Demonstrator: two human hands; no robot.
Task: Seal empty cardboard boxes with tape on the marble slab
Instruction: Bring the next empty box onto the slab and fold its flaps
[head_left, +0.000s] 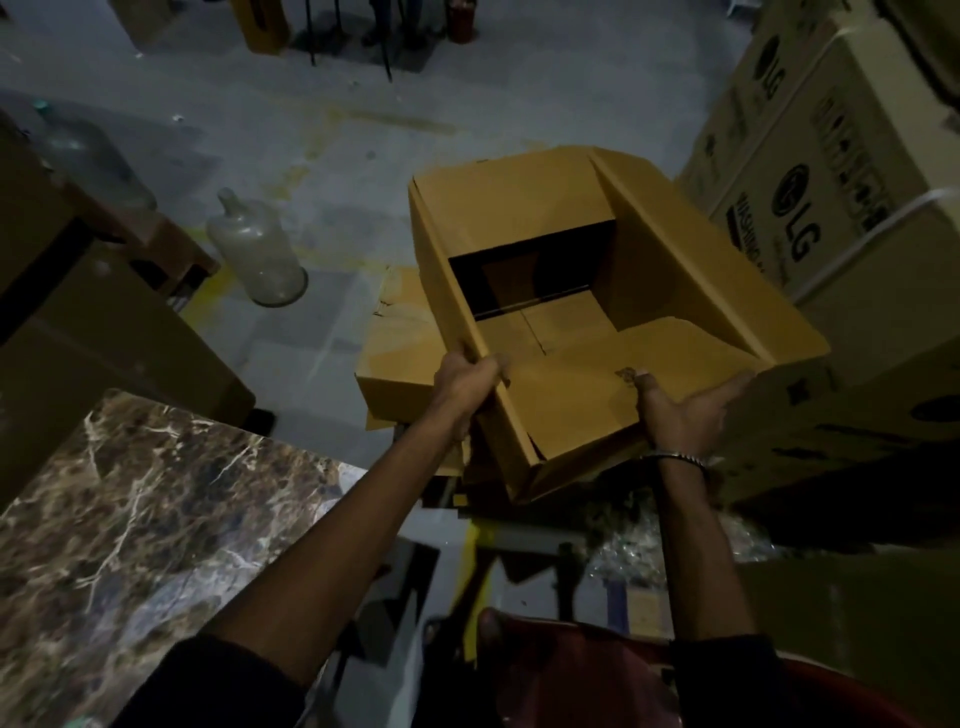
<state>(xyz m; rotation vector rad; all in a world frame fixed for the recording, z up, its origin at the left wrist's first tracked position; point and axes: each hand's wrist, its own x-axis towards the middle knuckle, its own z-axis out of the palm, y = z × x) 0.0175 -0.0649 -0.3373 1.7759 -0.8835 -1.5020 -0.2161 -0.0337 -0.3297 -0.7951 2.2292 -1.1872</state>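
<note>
Both hands hold the box (587, 291) in the air, right of the counter (156, 519) and clear of it; left hand (467, 382) grips its near-left edge; right hand (685, 410) (fingers spread) presses the near flap; flaps stand open.
</note>
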